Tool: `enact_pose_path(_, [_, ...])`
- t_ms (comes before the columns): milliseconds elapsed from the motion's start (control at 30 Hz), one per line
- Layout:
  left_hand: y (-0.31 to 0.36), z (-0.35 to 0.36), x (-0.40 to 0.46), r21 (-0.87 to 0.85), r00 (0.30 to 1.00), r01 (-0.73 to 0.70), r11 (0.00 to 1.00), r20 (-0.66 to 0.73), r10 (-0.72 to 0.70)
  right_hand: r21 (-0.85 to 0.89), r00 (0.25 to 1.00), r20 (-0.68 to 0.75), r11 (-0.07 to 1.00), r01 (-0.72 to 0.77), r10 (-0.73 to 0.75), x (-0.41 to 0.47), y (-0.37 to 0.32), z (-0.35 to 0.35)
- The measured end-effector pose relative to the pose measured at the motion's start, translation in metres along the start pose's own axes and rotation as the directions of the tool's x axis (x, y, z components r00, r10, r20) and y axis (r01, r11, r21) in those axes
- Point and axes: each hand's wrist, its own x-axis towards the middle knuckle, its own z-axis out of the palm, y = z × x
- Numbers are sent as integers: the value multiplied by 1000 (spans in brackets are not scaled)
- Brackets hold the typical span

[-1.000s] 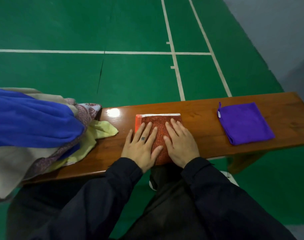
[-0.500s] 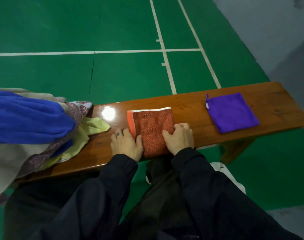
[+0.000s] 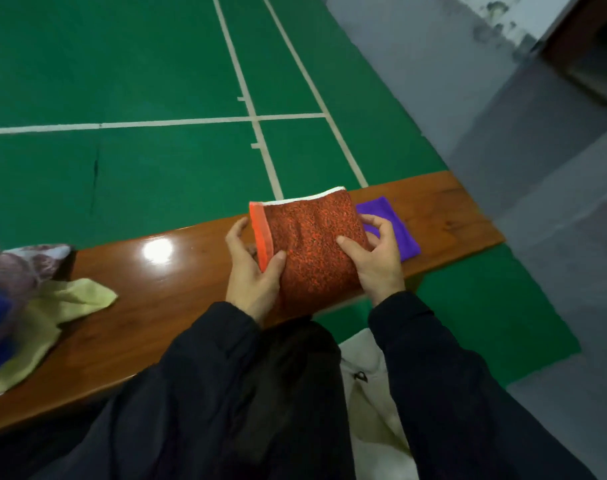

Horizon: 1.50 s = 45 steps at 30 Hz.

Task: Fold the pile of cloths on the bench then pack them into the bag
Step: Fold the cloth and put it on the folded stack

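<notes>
Above bench (image 3: 156, 289), folded red cloth (image 3: 312, 244) lengthwise away.

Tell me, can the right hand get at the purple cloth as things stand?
Probably not yet: the right hand grips the folded red cloth, which partly covers the purple cloth lying just beyond it on the bench.

folded cloth (image 3: 312, 247): rusty red speckle, bright orange edge strip, white trim
second cloth (image 3: 392, 221): solid purple
loose cloth (image 3: 63, 303): pale yellow
surface (image 3: 163, 278): glossy reddish-brown wood
floor (image 3: 122, 64): green, white lines
sleeves (image 3: 205, 368): black
</notes>
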Motion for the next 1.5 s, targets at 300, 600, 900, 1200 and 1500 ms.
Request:
enact_pose_path(300, [-1,115,51,91,981,-2,996,193,-16,-401,987,-145,916,3,-66,88,-7,-90])
enact_pose_path(600, [-40,131,49,598,933,-144,789,347,-93,-906,972,214,354,233,-94,87,74,-88])
enact_pose_path(900, [-30,130,32,499,964,20,867,219,-149,-919,926,185,275,282,-329,50,61,-62])
enact_pose_path(1200, [-18,96,27,480,941,-13,877,304,-153,-870,949,233,390,301,-213,26,47,-42])
enact_pose_path(1500, [2,-31,0,453,999,39,891,8,-48,-709,913,326,576,407,-245,-26,8,60])
